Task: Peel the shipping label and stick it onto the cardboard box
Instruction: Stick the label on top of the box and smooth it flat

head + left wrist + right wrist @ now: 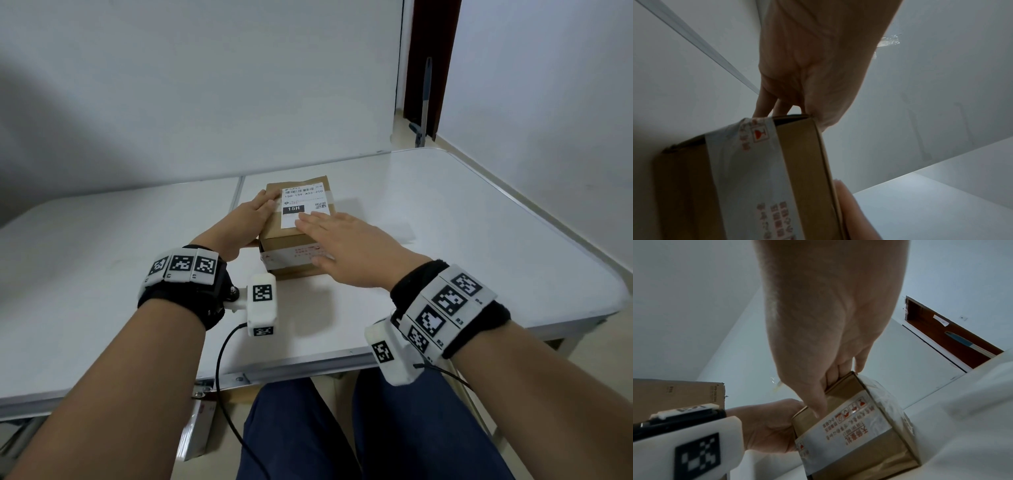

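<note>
A brown cardboard box [291,245] sealed with white printed tape [855,423] stands on the white table [462,246]. A white shipping label [303,202] with a barcode and "15H" lies flat on the box's top. My right hand [342,240] rests flat on the label's near end with straight fingers, its thumb down the box's front face. My left hand [251,214] lies with straight fingers against the box's left side and top left edge. In the wrist views the left hand [807,73] and right hand [818,337] both touch the box [801,162] [869,443].
A pale flat sheet [400,231] lies on the table just right of the box. The table's front edge [308,363] runs close to my lap. A white wall stands behind, and a mop handle [426,102] leans by the brown door. Another piece of brown cardboard [674,394] shows at the left.
</note>
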